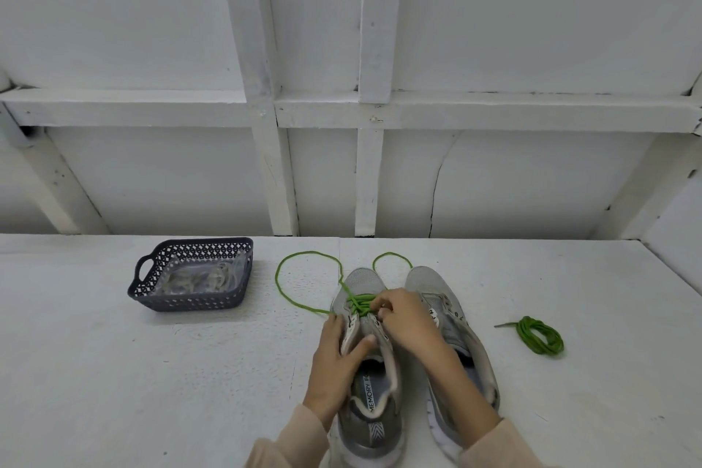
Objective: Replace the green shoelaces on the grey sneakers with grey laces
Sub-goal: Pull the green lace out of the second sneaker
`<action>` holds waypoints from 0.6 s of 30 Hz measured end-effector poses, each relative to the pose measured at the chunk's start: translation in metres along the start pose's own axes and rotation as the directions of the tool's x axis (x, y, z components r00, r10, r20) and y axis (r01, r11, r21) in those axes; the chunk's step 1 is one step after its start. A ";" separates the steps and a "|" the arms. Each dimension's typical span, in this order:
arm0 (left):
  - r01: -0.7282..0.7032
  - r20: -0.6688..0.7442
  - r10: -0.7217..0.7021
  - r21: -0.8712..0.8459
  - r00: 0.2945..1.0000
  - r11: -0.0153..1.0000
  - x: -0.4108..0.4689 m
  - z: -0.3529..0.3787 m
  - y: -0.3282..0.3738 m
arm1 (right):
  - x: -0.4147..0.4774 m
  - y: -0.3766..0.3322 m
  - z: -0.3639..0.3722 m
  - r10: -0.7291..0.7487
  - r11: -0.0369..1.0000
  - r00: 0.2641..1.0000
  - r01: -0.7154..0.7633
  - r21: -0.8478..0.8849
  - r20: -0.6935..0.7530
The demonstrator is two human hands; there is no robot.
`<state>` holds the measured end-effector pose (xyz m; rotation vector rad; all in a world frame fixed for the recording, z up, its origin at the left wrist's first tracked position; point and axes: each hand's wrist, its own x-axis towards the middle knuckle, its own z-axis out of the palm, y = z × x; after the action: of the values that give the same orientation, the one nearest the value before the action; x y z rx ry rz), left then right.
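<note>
Pinching the green lace [361,303] at the eyelets, the right hand [404,319] has a narrow grip on the cord, fingers curled. The left hand [338,350] grips the side of the laced sneaker [359,279], thumb across the tongue. Slack lace lies in 2 loops past the toe. Just beside it stands the unlaced sneaker [425,283], with 1 coiled green lace [539,334] further right on the surface [152,372]. Grey laces [201,277] sit bagged in the basket [186,302], well to the left. The risk, I'd say: a hard tug could snag those loops into a knot, or drag the shoe if the left hand slackens.
</note>
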<state>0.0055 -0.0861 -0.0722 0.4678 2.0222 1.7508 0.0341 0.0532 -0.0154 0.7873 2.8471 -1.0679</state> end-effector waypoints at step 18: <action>-0.009 -0.013 0.010 0.096 1.000 0.995 -0.001 0.000 -0.001 | 0.019 0.001 0.002 -0.019 0.975 0.996 0.001 -0.222 -0.083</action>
<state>0.0065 -0.0867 -0.0727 0.4976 2.1244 1.6720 0.0178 0.0617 -0.0206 0.8185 2.9726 -0.7150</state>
